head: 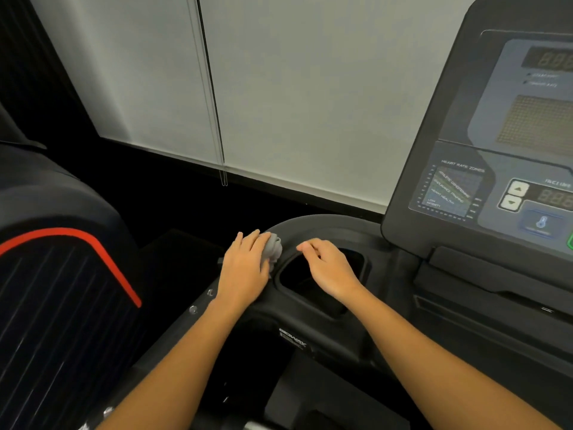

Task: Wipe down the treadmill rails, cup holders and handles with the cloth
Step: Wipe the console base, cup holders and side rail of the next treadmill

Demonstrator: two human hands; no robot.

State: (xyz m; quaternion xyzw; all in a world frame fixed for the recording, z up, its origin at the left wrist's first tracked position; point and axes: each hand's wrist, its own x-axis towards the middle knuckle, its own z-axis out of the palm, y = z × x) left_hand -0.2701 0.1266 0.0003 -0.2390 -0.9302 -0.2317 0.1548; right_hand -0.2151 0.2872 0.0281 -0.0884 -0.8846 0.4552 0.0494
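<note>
A bunched grey cloth (273, 249) lies on the black rim left of the treadmill's cup holder (313, 287), a deep dark recess. My left hand (246, 268) lies flat over the cloth with fairly straight fingers and presses it onto the rim; most of the cloth is hidden under the palm. My right hand (328, 268) hovers over the cup holder's opening, fingers loosely curled, holding nothing. The curved black handle (322, 223) arcs just beyond both hands.
The treadmill console (508, 169) with displays and buttons rises on the right. A neighbouring black machine with a red stripe (71, 274) stands at left. Grey window blinds (279, 88) with a hanging cord fill the background.
</note>
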